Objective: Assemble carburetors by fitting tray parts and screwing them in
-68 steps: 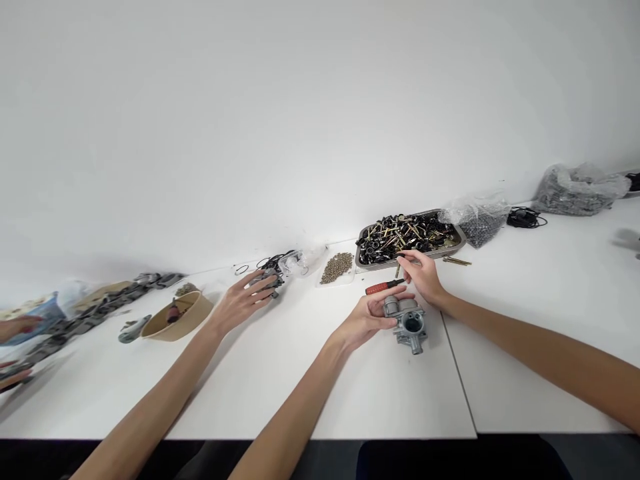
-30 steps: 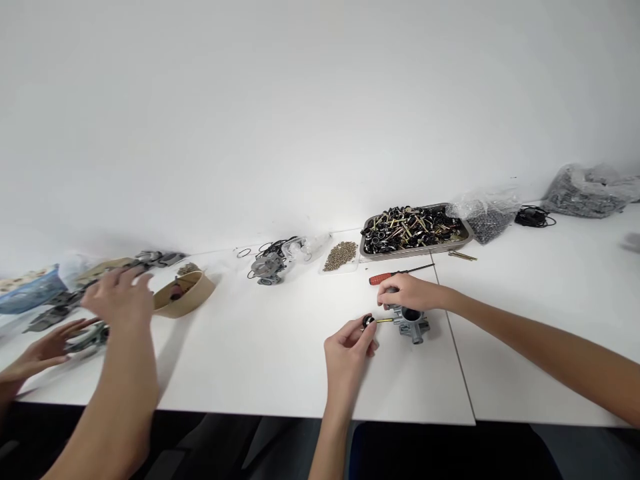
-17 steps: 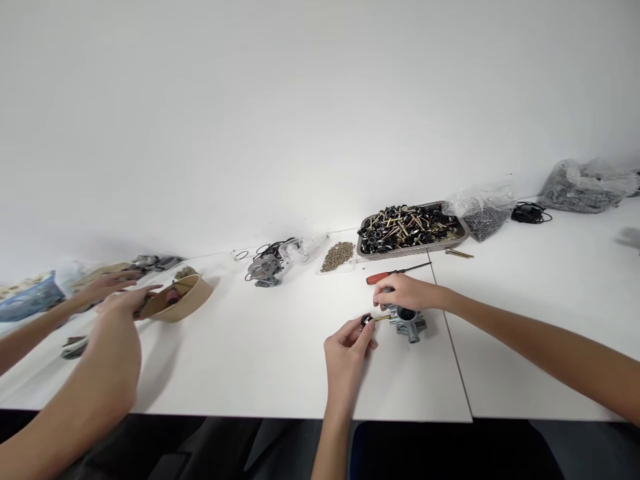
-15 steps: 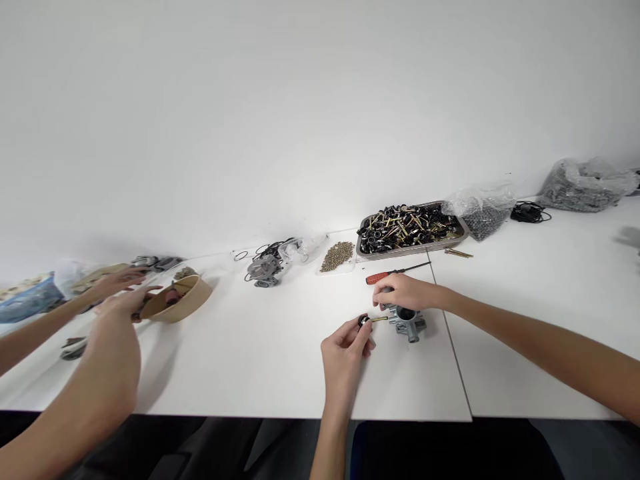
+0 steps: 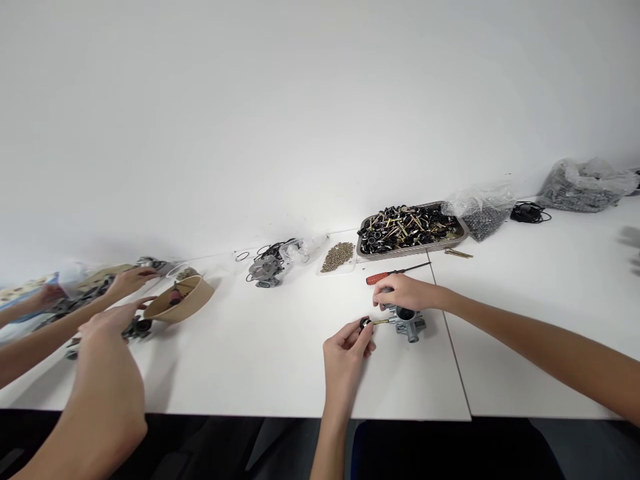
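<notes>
Near the front of the white table, a grey metal carburetor body [image 5: 411, 327] rests with its round bore facing up. My right hand [image 5: 405, 292] is closed on its far left side and steadies it. My left hand [image 5: 347, 343] pinches the black round head of a brass-coloured screw [image 5: 381, 321]. The screw lies level and its tip is at the left side of the carburetor body; whether it is inside a hole I cannot tell. Just beyond my right hand lies a red-handled screwdriver [image 5: 383, 277].
Behind are a metal tray [image 5: 400, 253] of black-headed screws, small brass parts [image 5: 338, 257], a plastic bag of dark parts [image 5: 483, 217] and loose screws [image 5: 459, 253]. Another carburetor [image 5: 265, 270] stands left. A co-worker's hands [image 5: 107, 317] are near a beige bowl [image 5: 197, 303] at far left.
My left hand has shifted slightly right, bringing the screw's tip up to the carburetor body. My right hand stays put. The co-worker's hands have moved a little beside the bowl.
</notes>
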`<state>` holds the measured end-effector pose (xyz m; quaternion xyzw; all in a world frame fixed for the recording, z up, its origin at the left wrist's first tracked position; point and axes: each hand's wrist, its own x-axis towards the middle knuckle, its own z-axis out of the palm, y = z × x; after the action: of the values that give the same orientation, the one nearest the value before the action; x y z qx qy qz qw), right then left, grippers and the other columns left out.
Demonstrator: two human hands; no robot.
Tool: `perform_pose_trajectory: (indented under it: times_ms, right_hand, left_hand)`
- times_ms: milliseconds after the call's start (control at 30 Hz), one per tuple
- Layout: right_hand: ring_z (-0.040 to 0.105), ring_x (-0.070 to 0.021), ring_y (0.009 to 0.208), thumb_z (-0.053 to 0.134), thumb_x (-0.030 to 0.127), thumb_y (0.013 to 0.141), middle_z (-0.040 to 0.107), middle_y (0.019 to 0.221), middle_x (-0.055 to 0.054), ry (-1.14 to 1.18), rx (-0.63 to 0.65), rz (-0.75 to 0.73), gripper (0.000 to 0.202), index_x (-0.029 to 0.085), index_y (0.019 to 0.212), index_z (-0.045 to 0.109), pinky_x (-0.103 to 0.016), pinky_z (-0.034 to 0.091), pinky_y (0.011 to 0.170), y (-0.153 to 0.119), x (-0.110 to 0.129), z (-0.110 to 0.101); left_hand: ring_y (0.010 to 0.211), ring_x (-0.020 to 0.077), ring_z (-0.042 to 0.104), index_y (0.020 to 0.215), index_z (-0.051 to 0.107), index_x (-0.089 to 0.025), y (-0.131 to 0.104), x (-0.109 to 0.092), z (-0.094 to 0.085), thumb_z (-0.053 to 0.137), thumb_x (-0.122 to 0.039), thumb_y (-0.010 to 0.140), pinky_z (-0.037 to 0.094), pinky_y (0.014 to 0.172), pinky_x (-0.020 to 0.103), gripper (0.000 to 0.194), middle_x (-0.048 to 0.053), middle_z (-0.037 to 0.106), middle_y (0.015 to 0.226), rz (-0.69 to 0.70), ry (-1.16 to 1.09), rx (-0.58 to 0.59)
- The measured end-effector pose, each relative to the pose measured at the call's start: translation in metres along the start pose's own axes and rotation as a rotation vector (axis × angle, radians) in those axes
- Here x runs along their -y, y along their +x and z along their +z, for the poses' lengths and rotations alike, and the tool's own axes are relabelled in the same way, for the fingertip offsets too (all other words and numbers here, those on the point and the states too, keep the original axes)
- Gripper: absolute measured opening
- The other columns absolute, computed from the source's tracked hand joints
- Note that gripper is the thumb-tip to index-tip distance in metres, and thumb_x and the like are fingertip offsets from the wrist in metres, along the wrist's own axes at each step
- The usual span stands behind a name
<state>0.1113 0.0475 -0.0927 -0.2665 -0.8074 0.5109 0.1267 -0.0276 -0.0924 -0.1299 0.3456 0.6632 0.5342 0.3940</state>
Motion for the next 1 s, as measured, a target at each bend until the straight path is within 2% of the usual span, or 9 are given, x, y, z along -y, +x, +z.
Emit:
perform_pose_trajectory:
  times_ms: [200,400,533,600,667,733,833,900,1000]
  right_hand:
    - [0.047,-0.0096,0.060,0.053,0.031,0.085,0.064,0.077,-0.003,-0.002,0.003,0.016,0.023,0.015,0.070,0.062,-0.024,0.034,0.056,-0.001,0.001,0.000]
    - [0.052,-0.0114,0.067,0.054,0.032,0.084,0.065,0.081,-0.003,-0.004,0.007,0.021,0.022,0.015,0.074,0.063,-0.023,0.036,0.059,-0.001,0.001,-0.001]
    - [0.054,-0.0125,0.070,0.054,0.032,0.084,0.066,0.082,-0.005,-0.008,-0.006,0.043,0.022,0.015,0.075,0.064,-0.023,0.037,0.060,0.000,0.001,0.000]
    - [0.054,-0.0130,0.069,0.055,0.032,0.084,0.067,0.083,-0.005,-0.016,-0.026,0.065,0.021,0.015,0.076,0.064,-0.024,0.038,0.060,0.000,0.000,0.001]
    - [0.055,-0.0135,0.069,0.055,0.033,0.084,0.067,0.084,-0.006,-0.028,-0.045,0.081,0.022,0.015,0.077,0.065,-0.024,0.038,0.060,0.001,-0.001,0.002]
    - [0.056,-0.0142,0.071,0.054,0.033,0.084,0.067,0.084,-0.006,-0.039,-0.057,0.085,0.022,0.015,0.078,0.065,-0.025,0.038,0.062,0.001,-0.003,0.002]
    - [0.059,-0.0155,0.078,0.054,0.032,0.083,0.068,0.087,-0.005,-0.052,-0.064,0.080,0.020,0.016,0.079,0.066,-0.025,0.039,0.066,0.002,-0.004,0.002]
    - [0.059,-0.0155,0.078,0.053,0.031,0.083,0.068,0.088,-0.005,-0.058,-0.059,0.083,0.020,0.016,0.079,0.066,-0.025,0.038,0.066,0.001,-0.002,0.002]
    - [0.057,-0.0145,0.073,0.052,0.030,0.083,0.067,0.085,-0.004,-0.065,-0.053,0.093,0.020,0.015,0.078,0.065,-0.025,0.038,0.064,0.000,0.001,0.001]
  left_hand:
    - [0.054,0.0080,0.047,0.092,0.074,-0.009,0.001,-0.003,0.003,0.075,-0.048,0.070,0.039,0.054,0.021,0.044,0.002,0.059,0.055,-0.002,-0.019,-0.001]
    - [0.053,0.0070,0.043,0.089,0.074,-0.012,0.001,-0.001,0.005,0.071,-0.052,0.072,0.036,0.055,0.022,0.044,0.001,0.057,0.056,0.039,0.079,-0.029]
    - [0.060,0.0073,0.046,0.090,0.078,-0.017,-0.004,0.006,0.008,0.072,-0.056,0.067,0.039,0.058,0.022,0.045,0.002,0.058,0.077,0.140,0.139,-0.195]
    - [0.060,0.0074,0.043,0.094,0.079,-0.020,-0.006,0.011,0.012,0.073,-0.058,0.064,0.039,0.057,0.022,0.048,0.000,0.050,0.074,0.175,0.149,-0.297]
    - [0.058,0.0071,0.039,0.097,0.079,-0.021,-0.009,0.013,0.018,0.073,-0.058,0.064,0.038,0.056,0.022,0.050,-0.003,0.041,0.067,0.206,0.144,-0.348]
    - [0.057,0.0069,0.039,0.099,0.078,-0.020,-0.012,0.013,0.027,0.073,-0.056,0.067,0.039,0.056,0.022,0.048,-0.003,0.040,0.065,0.231,0.113,-0.314]
    - [0.062,0.0080,0.049,0.105,0.076,-0.019,-0.019,0.008,0.037,0.071,-0.049,0.072,0.045,0.061,0.022,0.044,0.000,0.053,0.071,0.228,0.019,-0.165]
    - [0.068,0.0099,0.056,0.107,0.075,-0.018,-0.022,0.003,0.038,0.069,-0.045,0.076,0.050,0.068,0.024,0.042,0.003,0.062,0.076,0.189,-0.071,-0.083]
    - [0.068,0.0119,0.060,0.103,0.076,-0.015,-0.023,-0.005,0.032,0.071,-0.043,0.074,0.052,0.071,0.025,0.041,0.004,0.066,0.070,0.097,-0.150,-0.045]
